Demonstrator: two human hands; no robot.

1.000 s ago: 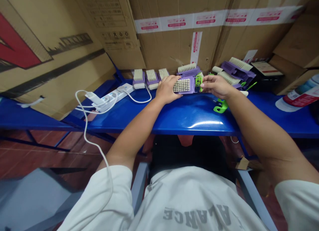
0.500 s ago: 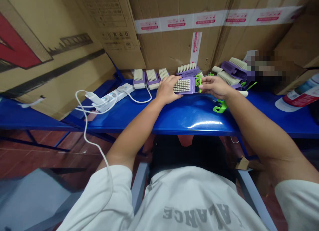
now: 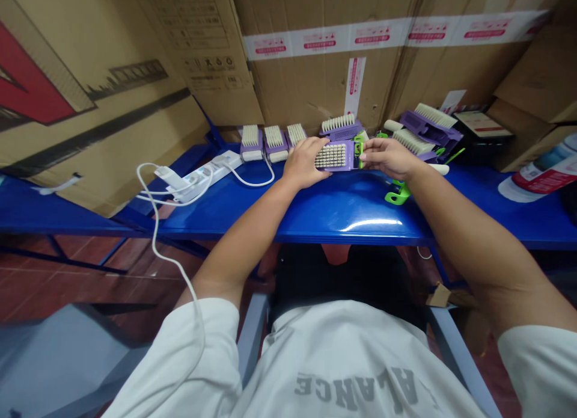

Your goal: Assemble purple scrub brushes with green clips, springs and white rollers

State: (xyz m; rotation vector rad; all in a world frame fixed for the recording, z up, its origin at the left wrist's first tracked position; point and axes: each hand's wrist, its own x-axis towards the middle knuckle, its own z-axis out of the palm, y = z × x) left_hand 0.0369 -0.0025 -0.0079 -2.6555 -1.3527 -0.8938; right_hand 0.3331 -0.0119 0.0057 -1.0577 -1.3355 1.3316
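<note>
From the middle of the blue table, a carton at ten o'clock bears a red letter, cut off. At eleven the left hand grips a purple brush, which is toward twelve, its left end hidden. At six the shirt reads, upside down, "ALANCE". At one the right hand pinches a half-covered green piece. Near three, I cannot read the label on a bottle.

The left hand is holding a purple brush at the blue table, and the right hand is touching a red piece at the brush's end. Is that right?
Almost! The piece at the right hand is green, not red; the head view shows it. The left hand does hold a purple brush at the blue table.
</note>
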